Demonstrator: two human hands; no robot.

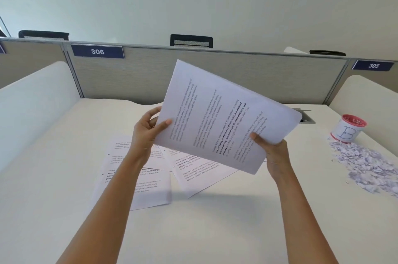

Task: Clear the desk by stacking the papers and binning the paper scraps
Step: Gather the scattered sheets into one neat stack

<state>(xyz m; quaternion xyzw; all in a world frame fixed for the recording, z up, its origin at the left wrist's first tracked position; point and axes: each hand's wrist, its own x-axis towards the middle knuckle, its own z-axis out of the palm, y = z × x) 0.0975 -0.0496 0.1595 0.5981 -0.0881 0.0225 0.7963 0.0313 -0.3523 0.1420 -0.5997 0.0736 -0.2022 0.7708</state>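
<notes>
I hold a stack of printed papers (217,113) tilted up above the white desk (193,231). My left hand (148,132) grips its left edge, thumb on the front. My right hand (271,151) pinches its lower right corner. Under the stack, three loose printed sheets lie on the desk: one at the left (122,151), one in front of it (148,194), one at the middle (202,177), partly overlapping. A pile of torn paper scraps (364,166) lies at the desk's right edge. Behind it stands a small red-rimmed bin (347,128) marked "B", with scraps inside.
A grey partition (215,74) with plates 306 and 305 closes the back of the desk. White side panels (36,108) stand left and right. A cable port (305,115) is set into the desk behind the stack. Chair backs show over the partition.
</notes>
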